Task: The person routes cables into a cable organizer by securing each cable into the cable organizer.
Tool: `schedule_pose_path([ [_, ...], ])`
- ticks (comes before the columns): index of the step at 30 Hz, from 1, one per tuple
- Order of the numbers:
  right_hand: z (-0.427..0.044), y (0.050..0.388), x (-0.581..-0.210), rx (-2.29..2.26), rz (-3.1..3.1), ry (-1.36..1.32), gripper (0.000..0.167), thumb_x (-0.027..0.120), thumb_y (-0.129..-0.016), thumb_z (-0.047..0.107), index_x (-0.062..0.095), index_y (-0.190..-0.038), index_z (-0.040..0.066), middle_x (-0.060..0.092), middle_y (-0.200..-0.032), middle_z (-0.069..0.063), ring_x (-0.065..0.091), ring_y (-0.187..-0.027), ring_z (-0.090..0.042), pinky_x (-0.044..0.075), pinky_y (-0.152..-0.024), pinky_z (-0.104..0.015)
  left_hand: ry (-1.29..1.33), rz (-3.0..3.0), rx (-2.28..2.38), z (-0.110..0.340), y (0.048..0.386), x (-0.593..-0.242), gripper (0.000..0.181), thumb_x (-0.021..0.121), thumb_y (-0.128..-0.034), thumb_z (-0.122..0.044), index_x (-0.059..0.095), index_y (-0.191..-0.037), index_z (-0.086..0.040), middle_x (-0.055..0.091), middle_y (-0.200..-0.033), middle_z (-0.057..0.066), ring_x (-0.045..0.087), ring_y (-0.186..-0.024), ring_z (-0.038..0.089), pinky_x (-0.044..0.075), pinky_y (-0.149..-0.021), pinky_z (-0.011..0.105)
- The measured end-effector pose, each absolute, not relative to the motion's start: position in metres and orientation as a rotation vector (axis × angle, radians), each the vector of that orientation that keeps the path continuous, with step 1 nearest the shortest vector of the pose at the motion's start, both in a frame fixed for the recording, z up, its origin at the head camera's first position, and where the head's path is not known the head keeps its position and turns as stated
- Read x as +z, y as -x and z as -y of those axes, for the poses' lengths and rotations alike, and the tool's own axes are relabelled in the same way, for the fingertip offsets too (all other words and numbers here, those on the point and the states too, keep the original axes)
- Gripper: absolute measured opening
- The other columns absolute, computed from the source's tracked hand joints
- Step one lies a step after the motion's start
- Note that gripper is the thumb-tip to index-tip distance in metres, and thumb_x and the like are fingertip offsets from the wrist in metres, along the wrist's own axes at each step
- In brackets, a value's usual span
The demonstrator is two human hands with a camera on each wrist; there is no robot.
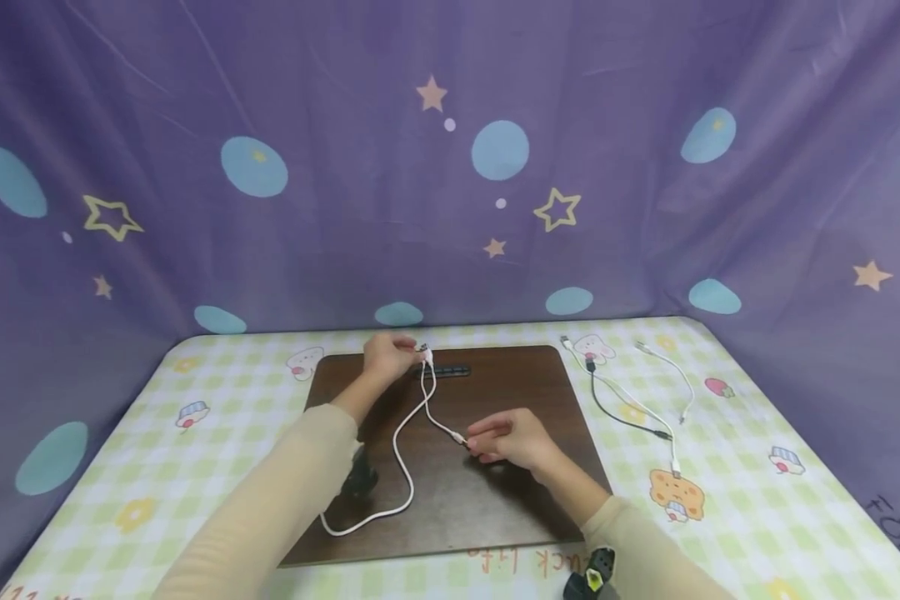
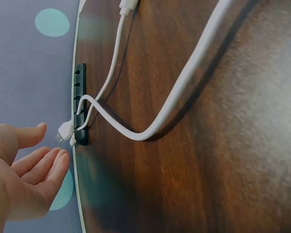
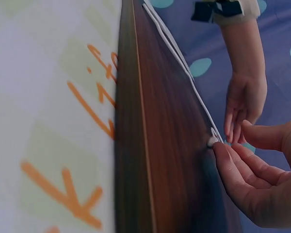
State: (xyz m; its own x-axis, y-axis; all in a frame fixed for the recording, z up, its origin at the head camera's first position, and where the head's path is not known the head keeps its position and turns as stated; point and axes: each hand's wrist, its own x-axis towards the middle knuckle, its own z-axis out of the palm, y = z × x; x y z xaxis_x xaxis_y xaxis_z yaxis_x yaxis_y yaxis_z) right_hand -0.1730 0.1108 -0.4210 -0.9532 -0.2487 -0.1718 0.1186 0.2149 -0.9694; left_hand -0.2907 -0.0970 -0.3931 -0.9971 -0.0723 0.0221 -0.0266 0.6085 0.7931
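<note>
Two lengths of white USB cable (image 1: 411,492) run across a dark brown board (image 1: 487,508) and cross near its far side. Their upper ends sit in slots of a black cable clip (image 2: 80,104) at the board's far edge, and a white plug (image 2: 66,129) sticks out beyond it. My left hand (image 1: 390,357) is beside that plug, thumb and fingers apart, with a small gap to it in the left wrist view. Close to another white cable plug (image 1: 457,437) on the board is my right hand (image 1: 516,439), its thumb spread from its loosely bent fingers. Whether those fingertips touch the plug is unclear.
Right of the board, a black cable (image 1: 615,417), a long white cable (image 1: 633,398) and a short white cable (image 1: 678,371) lie on the checked tablecloth (image 1: 735,500). A purple curtain (image 1: 360,225) hangs behind the table.
</note>
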Motion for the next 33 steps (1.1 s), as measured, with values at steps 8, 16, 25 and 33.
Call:
schedule_pose_path([
  [8,-0.128,0.181,-0.421,-1.768,-2.248,0.091,0.031,0.071,-0.083,0.002,0.065,-0.109,-0.014,0.072,-0.101,-0.025,0.073,-0.080,-0.018,0.062,-0.074,-0.035,-0.113,2.832,-1.319,0.103,0.280,-0.394,0.032,0.075,-0.0801,-0.017,0.071,-0.107,-0.001,0.074,-0.105,0.014,0.071,-0.098,0.027,0.053,-0.093,0.036],
  [16,-0.147,0.190,-0.418,-1.742,-2.309,0.017,0.031,0.071,-0.083,0.003,0.065,-0.110,-0.012,0.073,-0.101,-0.023,0.073,-0.079,-0.016,0.062,-0.074,-0.033,-0.116,2.863,-1.316,0.108,0.271,-0.395,0.034,0.074,-0.0819,-0.021,0.070,-0.110,-0.002,0.073,-0.108,0.013,0.068,-0.102,0.028,0.051,-0.097,0.039],
  [25,-0.172,0.200,-0.410,-1.706,-2.370,0.026,0.034,0.066,-0.088,0.005,0.061,-0.115,-0.015,0.070,-0.107,-0.027,0.072,-0.081,-0.015,0.062,-0.074,-0.031,-0.084,2.866,-1.347,0.108,0.259,-0.391,0.035,0.074,-0.0818,-0.022,0.070,-0.111,-0.003,0.073,-0.108,0.013,0.069,-0.101,0.028,0.051,-0.097,0.039],
  [33,-0.198,0.209,-0.397,-1.621,-2.453,-0.006,0.039,0.064,-0.092,0.013,0.058,-0.120,-0.014,0.067,-0.115,-0.028,0.073,-0.085,-0.015,0.061,-0.074,-0.025,-0.032,2.840,-1.384,0.106,0.250,-0.388,0.035,0.074,-0.0808,-0.020,0.069,-0.110,-0.002,0.073,-0.108,0.014,0.070,-0.102,0.028,0.053,-0.095,0.038],
])
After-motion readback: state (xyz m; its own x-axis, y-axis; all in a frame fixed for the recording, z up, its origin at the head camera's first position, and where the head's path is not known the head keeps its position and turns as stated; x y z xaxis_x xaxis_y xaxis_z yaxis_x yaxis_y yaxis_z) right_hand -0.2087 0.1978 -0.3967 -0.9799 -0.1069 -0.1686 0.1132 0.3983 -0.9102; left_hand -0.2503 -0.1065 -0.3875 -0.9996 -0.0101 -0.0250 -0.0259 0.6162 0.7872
